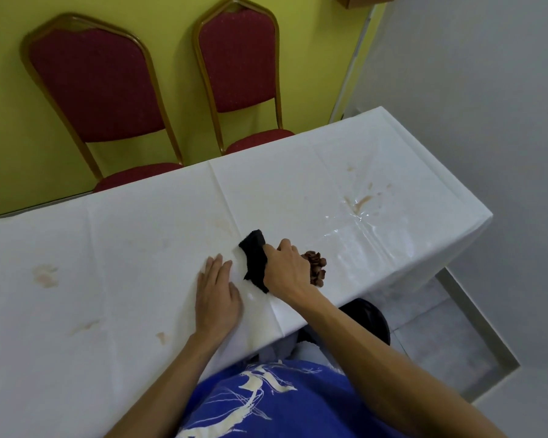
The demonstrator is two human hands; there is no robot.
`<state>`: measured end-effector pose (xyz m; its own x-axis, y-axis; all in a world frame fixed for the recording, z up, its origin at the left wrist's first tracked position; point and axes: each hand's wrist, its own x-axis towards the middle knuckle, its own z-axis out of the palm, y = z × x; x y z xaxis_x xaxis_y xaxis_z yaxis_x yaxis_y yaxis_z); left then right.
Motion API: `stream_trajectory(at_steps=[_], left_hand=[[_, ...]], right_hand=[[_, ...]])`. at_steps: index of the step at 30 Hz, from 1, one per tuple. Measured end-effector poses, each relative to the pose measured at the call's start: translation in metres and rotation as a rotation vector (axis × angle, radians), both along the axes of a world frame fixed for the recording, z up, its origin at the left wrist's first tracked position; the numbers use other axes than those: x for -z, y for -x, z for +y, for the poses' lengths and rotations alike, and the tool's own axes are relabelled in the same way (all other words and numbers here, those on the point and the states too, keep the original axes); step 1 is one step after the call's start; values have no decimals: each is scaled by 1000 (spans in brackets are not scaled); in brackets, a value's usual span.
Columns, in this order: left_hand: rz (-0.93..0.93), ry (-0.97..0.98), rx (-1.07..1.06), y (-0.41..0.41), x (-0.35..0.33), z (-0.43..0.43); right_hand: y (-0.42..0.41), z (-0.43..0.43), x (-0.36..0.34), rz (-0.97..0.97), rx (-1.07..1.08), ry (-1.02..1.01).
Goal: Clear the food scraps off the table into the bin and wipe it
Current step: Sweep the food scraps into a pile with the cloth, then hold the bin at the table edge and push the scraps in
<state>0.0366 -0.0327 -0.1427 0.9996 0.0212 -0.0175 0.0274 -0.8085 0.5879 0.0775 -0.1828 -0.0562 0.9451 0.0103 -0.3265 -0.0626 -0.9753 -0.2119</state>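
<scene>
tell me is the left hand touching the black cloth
Apart. The head view shows white tablecloth between the left hand and the black cloth the right hand grips.

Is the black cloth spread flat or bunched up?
Bunched: the right hand grips the black cloth, with crumpled ends sticking out past the grip.

Left hand (pixel 217 295) flat, right hand (pixel 287 268) seemingly gripping black cloth (pixel 254 259)

The scene is evenly lit, glare is cast on the white plastic table cover (pixel 298 200), and edges are bowed.
</scene>
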Motion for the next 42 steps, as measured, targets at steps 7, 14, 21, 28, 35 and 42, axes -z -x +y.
stream_trajectory(at_steps=[7,14,21,28,35,42], left_hand=[[-18,120,45,7,-28,-22],[-112,148,193,4,-56,-71],[-68,216,338,24,-62,-145],[65,237,473,72,-69,-234],[263,144,506,97,-37,-295],[520,25,513,112,8,-313]], right_hand=[[34,-10,-9,-137,96,-189],[67,-62,-2,-245,293,-335],[112,-133,2,-260,534,-369],[174,-208,23,-241,694,-400],[225,-265,49,-223,866,-384],[240,-309,107,-89,1024,-415]])
